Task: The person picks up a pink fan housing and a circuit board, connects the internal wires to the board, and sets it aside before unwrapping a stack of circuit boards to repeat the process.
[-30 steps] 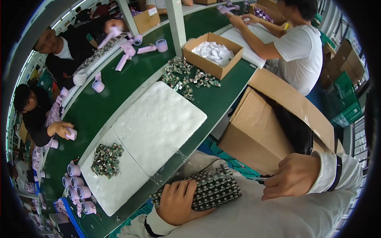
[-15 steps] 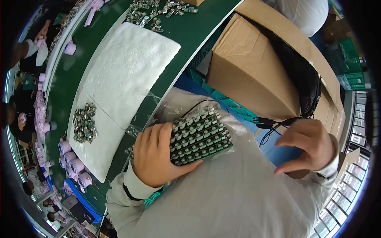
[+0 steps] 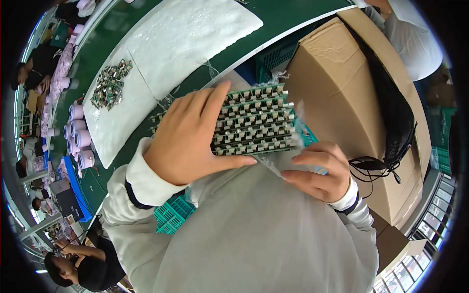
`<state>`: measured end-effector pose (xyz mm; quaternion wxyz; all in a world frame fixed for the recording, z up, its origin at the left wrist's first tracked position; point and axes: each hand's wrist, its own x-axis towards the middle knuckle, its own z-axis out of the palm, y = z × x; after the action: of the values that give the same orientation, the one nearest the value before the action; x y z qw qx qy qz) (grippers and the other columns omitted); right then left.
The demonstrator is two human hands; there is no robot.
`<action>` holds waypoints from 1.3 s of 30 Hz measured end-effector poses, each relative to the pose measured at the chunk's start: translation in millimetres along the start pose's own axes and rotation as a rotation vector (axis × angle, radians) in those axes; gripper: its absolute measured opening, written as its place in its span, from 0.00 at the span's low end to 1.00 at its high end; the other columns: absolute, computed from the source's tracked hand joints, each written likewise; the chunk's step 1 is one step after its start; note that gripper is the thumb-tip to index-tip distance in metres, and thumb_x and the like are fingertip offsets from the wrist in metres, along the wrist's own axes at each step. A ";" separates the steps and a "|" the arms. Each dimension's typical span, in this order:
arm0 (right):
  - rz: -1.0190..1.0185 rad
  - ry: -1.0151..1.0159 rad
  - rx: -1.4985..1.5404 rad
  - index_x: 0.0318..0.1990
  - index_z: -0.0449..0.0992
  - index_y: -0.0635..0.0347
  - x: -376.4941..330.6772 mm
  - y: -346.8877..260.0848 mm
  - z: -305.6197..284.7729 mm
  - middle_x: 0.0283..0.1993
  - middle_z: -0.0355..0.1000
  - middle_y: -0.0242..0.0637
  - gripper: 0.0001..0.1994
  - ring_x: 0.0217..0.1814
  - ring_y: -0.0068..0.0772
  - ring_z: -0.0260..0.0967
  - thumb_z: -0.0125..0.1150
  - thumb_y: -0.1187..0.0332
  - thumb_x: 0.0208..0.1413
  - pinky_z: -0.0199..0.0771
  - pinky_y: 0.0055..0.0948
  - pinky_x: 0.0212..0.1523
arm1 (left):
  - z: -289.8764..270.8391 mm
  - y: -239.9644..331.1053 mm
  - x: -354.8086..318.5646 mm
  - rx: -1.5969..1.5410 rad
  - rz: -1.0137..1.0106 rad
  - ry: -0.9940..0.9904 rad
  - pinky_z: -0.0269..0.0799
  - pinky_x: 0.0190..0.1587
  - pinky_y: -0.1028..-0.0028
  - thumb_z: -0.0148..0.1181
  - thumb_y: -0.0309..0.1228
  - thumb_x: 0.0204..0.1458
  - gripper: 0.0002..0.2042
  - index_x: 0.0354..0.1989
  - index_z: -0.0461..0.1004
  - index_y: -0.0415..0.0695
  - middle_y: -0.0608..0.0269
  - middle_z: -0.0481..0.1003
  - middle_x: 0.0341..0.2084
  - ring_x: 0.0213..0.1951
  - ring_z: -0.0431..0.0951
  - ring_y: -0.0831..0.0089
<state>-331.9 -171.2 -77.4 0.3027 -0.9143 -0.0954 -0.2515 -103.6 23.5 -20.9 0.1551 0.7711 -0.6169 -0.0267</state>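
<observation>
A block of green circuit boards, set in several close rows with small pale metal parts, lies in front of my body. My left hand is spread over its left end and grips it, the thumb along the near edge. Clear plastic bag film shows at the block's near and right edges. My right hand is at the block's near right corner, its fingers bent around the film; the exact grip is partly hidden.
A white foam sheet on the green bench bears a pile of small circuit boards. Lilac cylindrical parts stand at the left. A large cardboard box with a black bag is at the right. Other people sit beyond.
My right hand has come in from the right to the plastic by the boards. The block is raised and turned in my left hand. The view has shifted.
</observation>
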 end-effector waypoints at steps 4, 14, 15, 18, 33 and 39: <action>0.020 -0.089 0.354 0.38 0.85 0.55 -8.9 7.2 2.1 0.42 0.77 0.32 0.10 0.45 0.41 0.74 0.76 0.70 0.47 0.75 0.37 0.46 | 0.6 2.4 6.2 0.001 -0.068 -0.100 0.70 0.53 0.56 0.72 0.62 0.40 0.51 0.63 0.63 0.30 0.44 0.72 0.48 0.48 0.74 0.46; 0.945 -0.028 0.373 0.36 0.75 0.65 -128.9 77.2 40.2 0.36 0.78 0.40 0.06 0.39 0.32 0.75 0.52 0.74 0.62 0.74 0.29 0.42 | 7.7 12.3 20.6 0.073 0.051 -0.173 0.69 0.55 0.56 0.76 0.52 0.40 0.48 0.62 0.59 0.32 0.43 0.70 0.50 0.51 0.73 0.45; 0.931 0.028 0.380 0.36 0.75 0.66 -129.0 79.6 54.2 0.36 0.78 0.39 0.07 0.37 0.30 0.74 0.51 0.72 0.63 0.74 0.28 0.40 | 9.2 15.4 23.5 0.071 0.045 -0.191 0.68 0.56 0.56 0.77 0.49 0.39 0.47 0.62 0.59 0.32 0.42 0.70 0.50 0.51 0.72 0.44; 0.899 0.152 0.399 0.36 0.75 0.67 -136.4 98.4 90.2 0.36 0.77 0.39 0.10 0.34 0.26 0.73 0.49 0.70 0.65 0.74 0.25 0.37 | 7.8 26.4 23.0 0.086 0.021 -0.239 0.67 0.58 0.57 0.79 0.44 0.37 0.47 0.62 0.58 0.34 0.42 0.70 0.52 0.53 0.71 0.44; 0.702 0.161 0.561 0.45 0.77 0.64 -113.7 92.2 87.8 0.36 0.78 0.35 0.14 0.28 0.26 0.72 0.58 0.60 0.67 0.71 0.26 0.32 | 11.5 43.2 28.2 0.073 -0.024 -0.355 0.67 0.58 0.57 0.78 0.37 0.36 0.44 0.61 0.58 0.34 0.41 0.68 0.50 0.53 0.70 0.42; 0.591 -0.064 0.686 0.42 0.78 0.62 -100.7 90.3 70.5 0.31 0.77 0.38 0.11 0.30 0.25 0.74 0.61 0.62 0.65 0.73 0.26 0.33 | 2.9 55.7 25.6 0.124 -0.012 -0.314 0.67 0.56 0.55 0.78 0.34 0.33 0.46 0.62 0.58 0.34 0.42 0.69 0.49 0.52 0.70 0.42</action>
<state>-360.2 -203.1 -223.9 0.6438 -0.7565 0.0827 -0.0799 -150.7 -12.2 -4.7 0.0086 0.7693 -0.6293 -0.1097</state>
